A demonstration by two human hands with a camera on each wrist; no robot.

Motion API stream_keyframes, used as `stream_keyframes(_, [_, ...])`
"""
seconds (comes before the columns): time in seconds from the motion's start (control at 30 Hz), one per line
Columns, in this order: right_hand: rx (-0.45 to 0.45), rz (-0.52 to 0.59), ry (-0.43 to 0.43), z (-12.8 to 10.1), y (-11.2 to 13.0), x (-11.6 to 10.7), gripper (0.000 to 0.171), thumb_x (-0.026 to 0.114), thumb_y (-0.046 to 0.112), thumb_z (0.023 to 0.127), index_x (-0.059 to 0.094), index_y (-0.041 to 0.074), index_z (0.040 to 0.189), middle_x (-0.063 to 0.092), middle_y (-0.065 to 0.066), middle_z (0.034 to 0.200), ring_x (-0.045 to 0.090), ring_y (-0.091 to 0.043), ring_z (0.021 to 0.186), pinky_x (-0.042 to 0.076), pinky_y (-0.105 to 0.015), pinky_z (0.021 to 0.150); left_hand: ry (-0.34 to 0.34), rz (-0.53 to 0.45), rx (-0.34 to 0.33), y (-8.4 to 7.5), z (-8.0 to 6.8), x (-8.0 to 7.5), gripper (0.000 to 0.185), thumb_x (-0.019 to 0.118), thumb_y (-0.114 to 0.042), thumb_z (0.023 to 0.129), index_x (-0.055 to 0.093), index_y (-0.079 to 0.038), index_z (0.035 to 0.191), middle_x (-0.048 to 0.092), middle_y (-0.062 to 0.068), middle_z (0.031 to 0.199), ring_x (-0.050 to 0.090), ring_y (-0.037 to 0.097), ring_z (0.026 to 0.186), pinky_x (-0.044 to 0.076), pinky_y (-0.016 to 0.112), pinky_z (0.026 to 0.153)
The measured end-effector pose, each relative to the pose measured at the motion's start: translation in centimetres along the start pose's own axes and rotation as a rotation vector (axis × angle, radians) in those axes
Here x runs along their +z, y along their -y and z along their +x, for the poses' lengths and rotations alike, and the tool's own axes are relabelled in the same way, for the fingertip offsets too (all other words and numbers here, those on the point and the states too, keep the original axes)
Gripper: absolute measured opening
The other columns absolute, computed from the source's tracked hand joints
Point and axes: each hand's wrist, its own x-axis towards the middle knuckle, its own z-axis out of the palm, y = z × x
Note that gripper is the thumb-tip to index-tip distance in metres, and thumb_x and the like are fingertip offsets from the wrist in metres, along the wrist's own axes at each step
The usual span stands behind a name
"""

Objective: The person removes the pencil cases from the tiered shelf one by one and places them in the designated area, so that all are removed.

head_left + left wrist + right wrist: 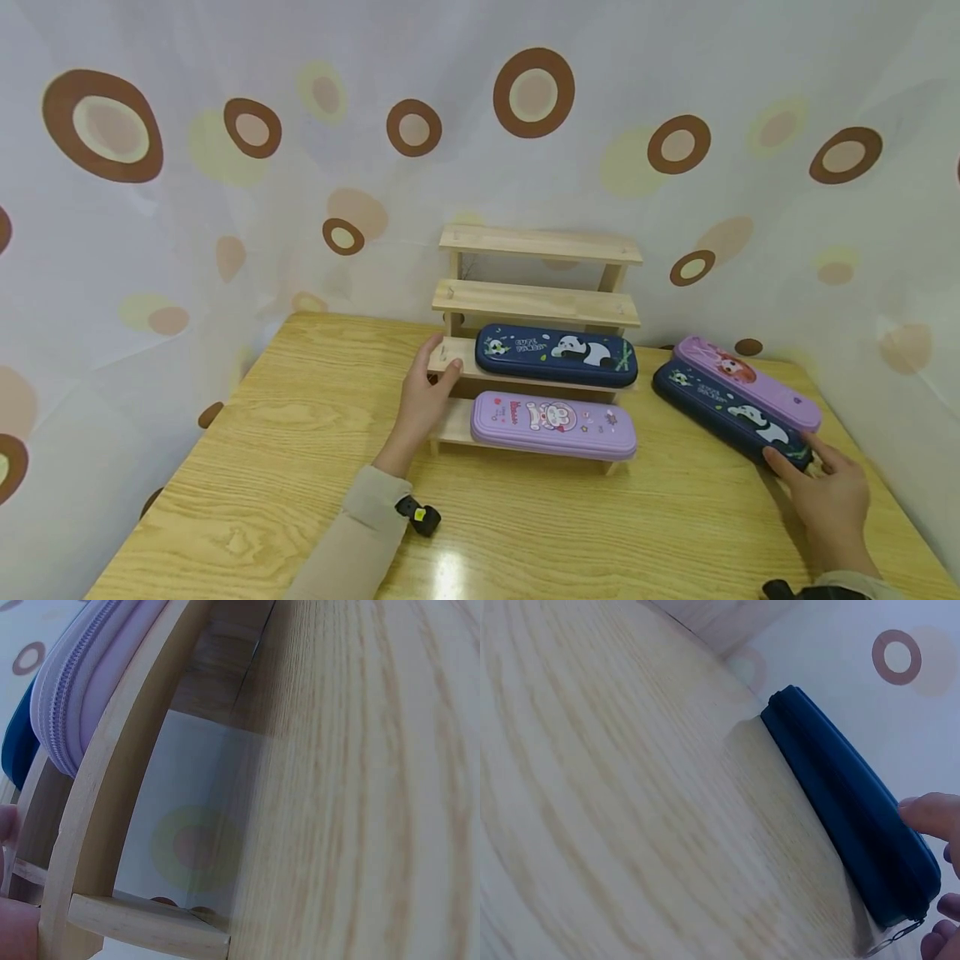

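A stepped wooden display rack (536, 300) stands on the table, and my left hand (427, 392) grips the left end of its second step from the bottom. On that step lies a navy panda pencil case (555, 357). The lowest step carries a lilac pencil case (553, 426) with a cartoon print; its zipper shows in the left wrist view. To the right, my right hand (832, 492) pinches the near end of another navy panda pencil case (731, 412), thumb on one side. That case lies slantwise against a second lilac pencil case (750, 383).
The two upper steps (536, 302) of the rack hold nothing. The wooden table (300, 467) extends left and in front of the rack. A pale wall covering (315, 167) with brown rings rises behind the table and along both sides.
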Motion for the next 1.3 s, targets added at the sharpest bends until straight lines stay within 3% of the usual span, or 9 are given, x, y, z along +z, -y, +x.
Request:
stream_keyframes(0.2, [-0.013, 0.002, -0.022, -0.7, 1.0, -0.3, 0.076, 0.071, 0.044, 0.089, 0.036, 0.022, 0.153, 0.027, -0.013, 0.159, 0.029, -0.035, 0.136, 0.028, -0.043, 0.11, -0.002, 0.01, -0.005, 0.1, 0.1, 0.1, 0.059, 0.06, -0.031, 0.099, 0.037, -0.018, 0.152, 0.037, 0.007, 0.155, 0.034, 0.028, 0.141, 0.031, 0.048, 0.113])
stream_keyframes(0.43, [-0.12, 0.042, -0.038, -1.5, 2.1, -0.1, 0.071, 0.074, 0.037, 0.089, 0.042, 0.022, 0.151, 0.039, -0.002, 0.154, 0.036, -0.024, 0.128, 0.035, -0.008, 0.081, -0.003, 0.0, -0.006, 0.1, 0.1, 0.0, 0.057, 0.06, -0.031, 0.1, 0.038, -0.021, 0.151, 0.037, 0.006, 0.155, 0.031, 0.027, 0.142, 0.027, 0.048, 0.115])
stream_keyframes(0.53, [-0.172, 0.081, -0.024, -1.9, 2.6, 0.1, 0.069, 0.075, 0.033, 0.089, 0.045, 0.022, 0.15, 0.043, 0.003, 0.149, 0.037, -0.017, 0.125, 0.035, -0.002, 0.075, -0.002, -0.006, -0.002, 0.1, 0.0, 0.0, 0.058, 0.06, -0.032, 0.099, 0.038, -0.021, 0.151, 0.037, 0.006, 0.155, 0.03, 0.028, 0.143, 0.026, 0.048, 0.115])
stream_keyframes(0.77, [-0.278, 0.14, 0.015, -3.0, 4.1, 0.6, 0.063, 0.075, 0.027, 0.09, 0.049, 0.025, 0.147, 0.051, 0.01, 0.14, 0.046, -0.002, 0.109, 0.039, -0.002, 0.075, 0.0, 0.006, -0.015, 0.0, 0.1, 0.1, 0.058, 0.059, -0.031, 0.1, 0.036, -0.019, 0.152, 0.036, 0.004, 0.156, 0.03, 0.026, 0.143, 0.026, 0.047, 0.115])
stream_keyframes(1.1, [-0.479, 0.186, 0.093, -4.1, 6.2, 2.9, 0.056, 0.072, 0.018, 0.092, 0.053, 0.018, 0.144, 0.054, 0.017, 0.131, 0.048, -0.001, 0.113, 0.041, -0.004, 0.08, 0.001, 0.02, -0.016, 0.1, 0.1, 0.0, 0.06, 0.059, -0.031, 0.1, 0.036, -0.017, 0.153, 0.036, 0.003, 0.156, 0.03, 0.025, 0.143, 0.025, 0.045, 0.116])
stream_keyframes(1.3, [-0.578, 0.144, 0.198, -4.5, 7.7, 3.7, 0.06, 0.07, 0.018, 0.094, 0.046, 0.02, 0.149, 0.049, 0.005, 0.143, 0.045, 0.004, 0.116, 0.041, -0.004, 0.084, 0.001, 0.024, -0.015, 0.1, 0.2, 0.0, 0.059, 0.059, -0.033, 0.1, 0.037, -0.019, 0.152, 0.037, 0.002, 0.155, 0.03, 0.024, 0.143, 0.026, 0.044, 0.116])
